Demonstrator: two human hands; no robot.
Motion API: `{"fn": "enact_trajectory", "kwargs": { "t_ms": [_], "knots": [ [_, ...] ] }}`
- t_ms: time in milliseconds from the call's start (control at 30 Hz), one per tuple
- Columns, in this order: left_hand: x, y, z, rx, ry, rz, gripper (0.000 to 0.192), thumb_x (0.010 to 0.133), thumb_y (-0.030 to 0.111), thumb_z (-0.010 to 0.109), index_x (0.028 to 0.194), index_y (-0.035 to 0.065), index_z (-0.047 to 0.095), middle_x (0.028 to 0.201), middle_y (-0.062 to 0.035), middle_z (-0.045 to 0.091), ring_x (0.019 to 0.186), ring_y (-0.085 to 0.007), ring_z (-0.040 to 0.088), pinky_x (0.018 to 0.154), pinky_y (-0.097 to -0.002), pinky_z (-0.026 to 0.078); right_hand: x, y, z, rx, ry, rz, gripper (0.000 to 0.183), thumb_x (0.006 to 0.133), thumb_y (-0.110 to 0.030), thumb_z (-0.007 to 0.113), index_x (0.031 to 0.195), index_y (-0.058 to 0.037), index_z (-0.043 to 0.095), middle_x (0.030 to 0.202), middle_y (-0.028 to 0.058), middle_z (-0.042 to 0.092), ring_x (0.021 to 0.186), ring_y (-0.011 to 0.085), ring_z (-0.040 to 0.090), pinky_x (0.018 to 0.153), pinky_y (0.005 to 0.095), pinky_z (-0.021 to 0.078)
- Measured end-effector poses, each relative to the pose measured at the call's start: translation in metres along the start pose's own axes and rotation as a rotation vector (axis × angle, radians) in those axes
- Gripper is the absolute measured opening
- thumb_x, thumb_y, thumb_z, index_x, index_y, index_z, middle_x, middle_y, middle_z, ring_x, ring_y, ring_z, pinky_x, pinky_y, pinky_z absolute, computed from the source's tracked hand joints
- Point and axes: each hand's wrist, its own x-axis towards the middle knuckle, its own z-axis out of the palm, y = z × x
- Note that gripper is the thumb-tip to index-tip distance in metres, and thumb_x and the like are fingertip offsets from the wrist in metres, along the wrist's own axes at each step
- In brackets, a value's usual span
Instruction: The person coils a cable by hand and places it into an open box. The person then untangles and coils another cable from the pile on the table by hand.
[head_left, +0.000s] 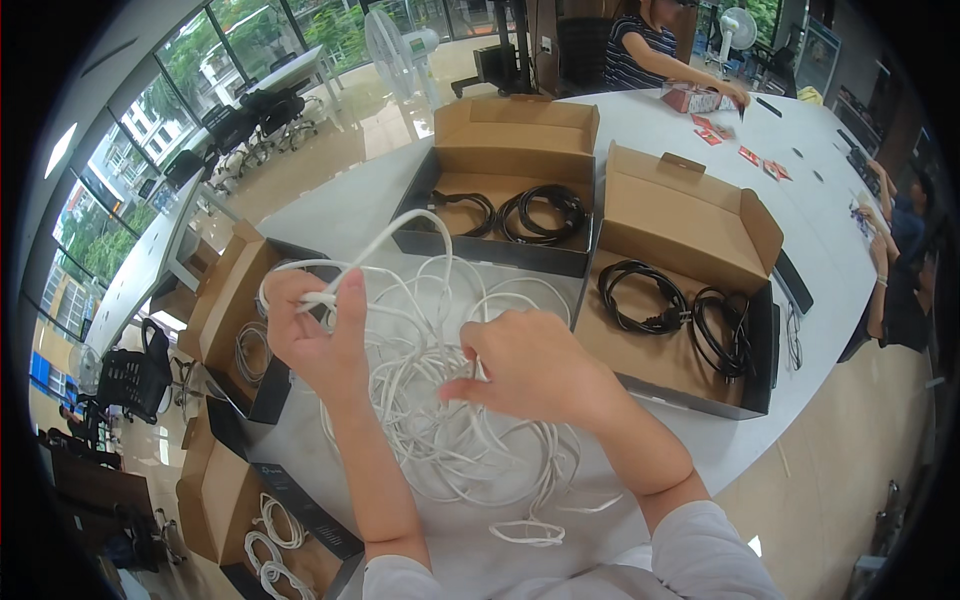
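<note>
A tangled heap of white cable (420, 405) lies on the white table in front of me. My left hand (315, 330) is raised at the heap's left side, with strands of the white cable pinched between thumb and fingers. One strand arches up from that hand and drops back into the tangle. Over the right part of the heap is my right hand (525, 367), its thumb and forefinger curved around a gap. Cable runs close by these fingertips, and whether they grip a strand cannot be made out. A thinner tied white bundle (551, 457) trails off the heap towards me.
Open cardboard boxes surround the heap: a back box (469, 180) and a right box (622, 352) hold coiled black power cables (641, 296). At lower left, another box (315, 555) contains white cable coils (281, 521). People sit around the table (817, 217).
</note>
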Motion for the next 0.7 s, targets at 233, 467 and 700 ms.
{"fn": "enact_trajectory", "kwargs": {
  "t_ms": [233, 467, 700],
  "knots": [
    [0.019, -0.01, -0.019, 0.332, 0.131, -0.18, 0.038, 0.083, 0.022, 0.082, 0.108, 0.0018, 0.061, 0.097, -0.0062, 0.06, 0.087, -0.0179, 0.056, 0.081, -0.0313, 0.045, -0.002, 0.03, -0.022, 0.481, 0.299, 0.06, 0.02, 0.088, -0.005, 0.065, 0.108, -0.0055, 0.061, 0.081, 0.0047, 0.067, 0.068, 0.0136, 0.062, 0.063, 0.0274, 0.0485],
    [0.017, -0.004, -0.032, 1.112, -0.646, -0.456, 0.067, 0.097, 0.04, 0.06, 0.152, 0.0085, 0.038, 0.086, -0.0191, 0.069, 0.079, -0.0376, 0.067, 0.075, -0.0461, 0.051, -0.022, 0.043, -0.065, 0.854, 1.183, -0.006, 0.028, 0.098, -0.004, 0.059, 0.126, -0.0014, 0.059, 0.097, 0.0051, 0.064, 0.076, 0.0076, 0.057, 0.067, 0.0248, 0.0465],
    [0.009, 0.025, -0.046, 1.02, -0.588, -0.282, 0.049, 0.1, 0.026, 0.055, 0.147, 0.0118, 0.048, 0.081, -0.0184, 0.068, 0.079, -0.0391, 0.067, 0.074, -0.0481, 0.051, -0.032, 0.065, -0.068, 1.356, 1.227, -0.235, 0.033, 0.099, -0.002, 0.054, 0.132, 0.0003, 0.051, 0.106, 0.0102, 0.06, 0.085, 0.0117, 0.056, 0.076, 0.0286, 0.0471]
  ]
}}
